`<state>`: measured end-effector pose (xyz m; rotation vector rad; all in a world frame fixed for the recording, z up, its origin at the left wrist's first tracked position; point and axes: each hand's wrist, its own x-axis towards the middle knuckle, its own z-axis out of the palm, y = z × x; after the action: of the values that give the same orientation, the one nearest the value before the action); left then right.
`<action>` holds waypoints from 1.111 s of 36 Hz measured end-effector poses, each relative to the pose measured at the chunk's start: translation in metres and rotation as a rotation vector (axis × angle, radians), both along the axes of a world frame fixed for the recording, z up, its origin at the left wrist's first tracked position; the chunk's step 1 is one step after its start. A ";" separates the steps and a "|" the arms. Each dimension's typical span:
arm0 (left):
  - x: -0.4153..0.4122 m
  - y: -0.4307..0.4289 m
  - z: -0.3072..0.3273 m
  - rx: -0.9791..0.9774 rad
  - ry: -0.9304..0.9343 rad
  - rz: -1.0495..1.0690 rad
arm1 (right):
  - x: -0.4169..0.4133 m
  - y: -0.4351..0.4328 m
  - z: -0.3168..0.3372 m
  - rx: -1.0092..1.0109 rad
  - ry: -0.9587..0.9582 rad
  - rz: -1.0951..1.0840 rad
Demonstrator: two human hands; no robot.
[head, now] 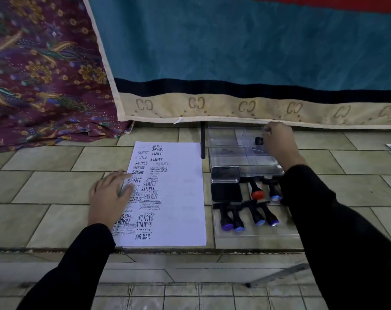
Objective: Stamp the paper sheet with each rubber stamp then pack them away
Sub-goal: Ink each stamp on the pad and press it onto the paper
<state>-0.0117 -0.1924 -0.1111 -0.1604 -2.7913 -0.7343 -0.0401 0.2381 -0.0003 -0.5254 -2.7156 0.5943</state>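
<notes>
The left hand is lying flat with its fingers straight and released, pressing on the left edge of the sheet. The sheet is lying on the tiled table and is carrying many black prints down its left half.

The right hand is reaching over the clear box, which is sitting just right of the sheet's far corner. Its fingers are curling round a stamp, and only the stamp's black end is showing, above a far compartment. Whether it is touching the box floor cannot be told.

Nearer the person, the ink pad is lying open with its lid just behind it. To its right and in front of it, a red-tipped stamp and five blue-tipped stamps are lying in a clear tray. The right sleeve is crossing over the tray's right side and the box's near right corner, hiding them.

A black post is standing between the sheet and the box. A teal blanket is hanging behind, its hem just beyond the box, and a floral cloth is hanging to the left.
</notes>
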 end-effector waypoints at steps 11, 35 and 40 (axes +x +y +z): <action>-0.001 0.000 0.001 0.003 -0.022 0.003 | -0.048 0.010 -0.033 0.210 -0.375 -0.017; 0.000 0.000 0.003 0.014 -0.016 0.009 | -0.044 0.013 -0.036 0.071 -0.138 -0.013; 0.000 0.001 0.002 0.026 -0.012 0.009 | -0.030 0.014 -0.021 -0.147 0.140 -0.031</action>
<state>-0.0113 -0.1914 -0.1087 -0.1389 -2.7906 -0.7708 -0.0703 0.2518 -0.0211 -0.5389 -2.5412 0.7963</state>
